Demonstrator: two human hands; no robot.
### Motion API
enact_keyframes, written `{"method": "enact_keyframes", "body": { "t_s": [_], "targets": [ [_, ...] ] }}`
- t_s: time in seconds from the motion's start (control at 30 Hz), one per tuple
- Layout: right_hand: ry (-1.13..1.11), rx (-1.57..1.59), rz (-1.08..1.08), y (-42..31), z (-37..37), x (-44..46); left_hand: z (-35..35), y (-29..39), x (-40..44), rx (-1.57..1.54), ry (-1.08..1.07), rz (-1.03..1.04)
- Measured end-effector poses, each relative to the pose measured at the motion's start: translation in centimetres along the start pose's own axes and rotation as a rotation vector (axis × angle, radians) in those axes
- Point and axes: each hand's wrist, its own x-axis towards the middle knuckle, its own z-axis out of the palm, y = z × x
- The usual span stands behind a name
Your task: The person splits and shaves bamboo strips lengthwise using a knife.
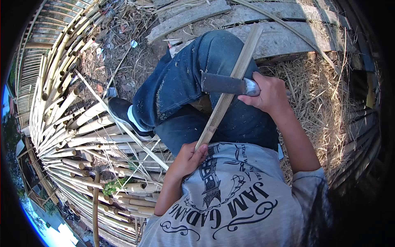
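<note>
A long split bamboo strip [222,108] slants across my lap, its upper end past my raised knee. Its lower end is in my left hand [190,158], thumb on top, close to my shirt. My right hand [268,92] is closed round the handle end of a broad, dark-bladed knife [224,84]. The blade lies across the strip over my thigh, pointing to the left of the view. Most of the knife's handle is hidden in my fingers.
Bamboo poles [82,164] are stacked along the left. Weathered planks [284,39] lie at the top. Straw-like shavings [321,107] cover the ground at the right. My shoe [123,111] rests beside the poles, with a thin strip [131,133] crossing near it.
</note>
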Motion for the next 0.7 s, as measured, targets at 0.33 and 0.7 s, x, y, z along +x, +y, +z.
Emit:
{"method": "enact_keyframes", "body": {
  "t_s": [0.33, 0.7],
  "targets": [
    [0.027, 0.003, 0.023, -0.7, 0.1, -0.1, -0.7, -1.0, -3.6, 0.040, 0.047, -0.086],
    [0.043, -0.001, 0.146, -0.3, 0.3, 0.5, -2.7, -7.7, -12.6, 0.158, 0.101, -0.023]
  ]
}}
